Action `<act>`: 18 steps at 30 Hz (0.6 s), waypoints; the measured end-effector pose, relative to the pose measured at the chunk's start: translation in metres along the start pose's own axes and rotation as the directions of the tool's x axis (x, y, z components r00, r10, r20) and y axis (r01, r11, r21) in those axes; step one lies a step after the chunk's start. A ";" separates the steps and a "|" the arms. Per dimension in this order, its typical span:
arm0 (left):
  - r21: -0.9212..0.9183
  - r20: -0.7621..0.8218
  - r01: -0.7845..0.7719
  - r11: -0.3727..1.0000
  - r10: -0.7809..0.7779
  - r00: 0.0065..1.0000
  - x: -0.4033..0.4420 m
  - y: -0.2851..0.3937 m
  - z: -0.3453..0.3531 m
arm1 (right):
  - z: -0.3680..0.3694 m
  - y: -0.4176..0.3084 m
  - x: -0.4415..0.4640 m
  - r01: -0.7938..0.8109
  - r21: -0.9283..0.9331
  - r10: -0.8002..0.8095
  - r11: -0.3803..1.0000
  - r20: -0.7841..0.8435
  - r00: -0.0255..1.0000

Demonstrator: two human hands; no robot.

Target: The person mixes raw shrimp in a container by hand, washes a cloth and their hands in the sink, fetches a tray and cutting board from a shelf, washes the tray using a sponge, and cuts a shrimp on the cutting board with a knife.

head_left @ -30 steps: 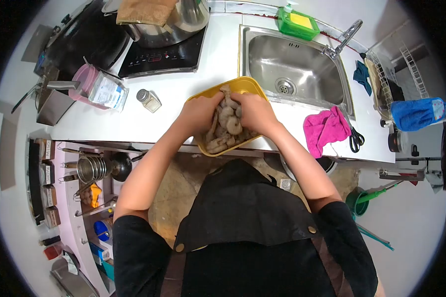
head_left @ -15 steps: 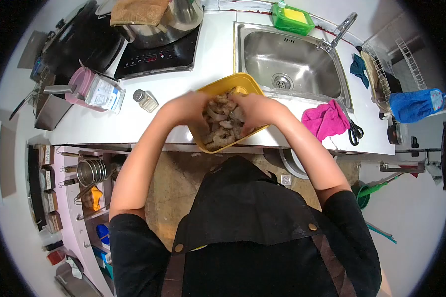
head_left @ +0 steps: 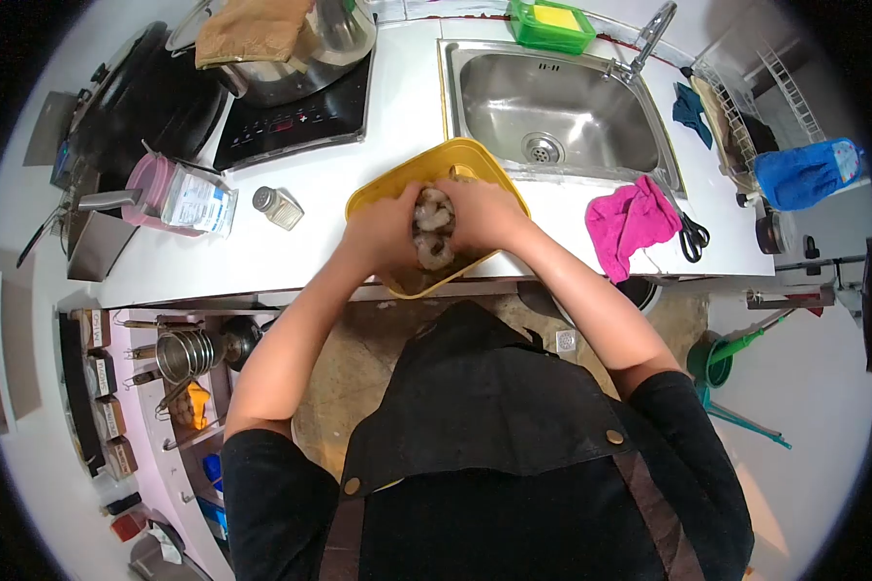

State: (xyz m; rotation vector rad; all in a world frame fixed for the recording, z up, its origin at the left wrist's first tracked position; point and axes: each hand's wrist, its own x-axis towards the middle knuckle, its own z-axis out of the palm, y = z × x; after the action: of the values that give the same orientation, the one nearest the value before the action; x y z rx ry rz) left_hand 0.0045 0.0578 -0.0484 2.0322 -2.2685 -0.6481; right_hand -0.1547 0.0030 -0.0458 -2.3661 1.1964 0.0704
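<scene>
A yellow plastic tub [head_left: 395, 179] sits near the front edge of the counter, slightly turned. Inside it, raw peeled shrimp [head_left: 434, 229] are bunched in a clump between my two palms. My left hand [head_left: 386, 232] curls round the clump from the left, and my right hand [head_left: 482, 215] closes on it from the right. Thumbs lie close together at the far side of the bunch. Most fingertips are hidden down in the tub, along with any shrimp beneath my hands. A little liquid shows on the tub's near inner side.
Left of the tub stands a shaker [head_left: 278, 207], beside a pink container [head_left: 150, 189] with a labelled packet. Behind is an induction cooker [head_left: 291, 126] bearing a steel pot [head_left: 334, 53]. A sink [head_left: 552, 107], pink cloth [head_left: 632, 228] and scissors [head_left: 692, 237] lie to the right.
My hands have drawn together and gathered the loosely spread shrimp into a tight clump between them. More of the tub's bottom shows at the near side. The view has shifted slightly.
</scene>
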 end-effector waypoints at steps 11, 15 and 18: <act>-0.090 -0.081 -0.135 0.987 0.127 0.989 0.003 0.008 -0.046 | -0.017 0.005 -0.014 0.118 0.262 -0.053 0.958 -0.243 0.969; -0.213 -0.032 -0.257 0.943 0.256 0.966 0.002 0.014 -0.071 | -0.041 -0.006 -0.022 0.087 0.271 -0.051 0.959 -0.137 0.989; -0.164 0.148 -0.212 0.963 0.237 0.960 0.022 0.001 -0.073 | -0.032 0.007 -0.005 0.008 0.117 -0.007 0.993 -0.009 1.000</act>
State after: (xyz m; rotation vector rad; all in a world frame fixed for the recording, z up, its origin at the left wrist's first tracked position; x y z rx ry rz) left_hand 0.0218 0.0156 0.0129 1.6796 -2.4100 -0.9646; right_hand -0.1685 -0.0107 -0.0196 -2.2714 1.1628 -0.0122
